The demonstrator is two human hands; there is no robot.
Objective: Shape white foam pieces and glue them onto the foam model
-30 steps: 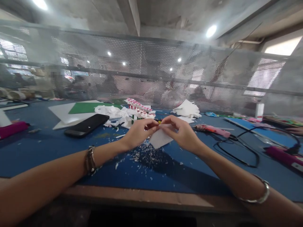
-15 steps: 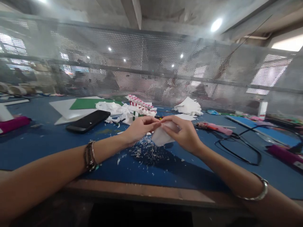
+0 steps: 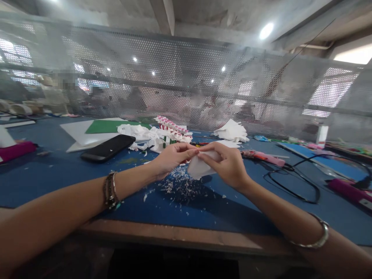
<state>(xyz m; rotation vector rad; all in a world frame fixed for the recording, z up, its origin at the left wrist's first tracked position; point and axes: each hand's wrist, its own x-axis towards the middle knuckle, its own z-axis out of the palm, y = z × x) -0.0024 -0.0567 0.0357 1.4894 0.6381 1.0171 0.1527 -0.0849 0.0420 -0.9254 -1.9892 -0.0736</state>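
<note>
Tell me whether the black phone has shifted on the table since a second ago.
No. The black phone lies just as before beside the white sheet; only the camera moved.

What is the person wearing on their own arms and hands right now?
Both forearms are bare, with no sleeves in view and no gloves. The left wrist carries a stack of dark corded or beaded bracelets. The right wrist carries one plain silver metal bangle. No rings can be made out on the left hand or right hand.

A single head-worn camera looks forward and slightly down from close over the blue table (image 3: 58, 182), facing a perforated metal screen (image 3: 186, 77) at its far edge.
</note>
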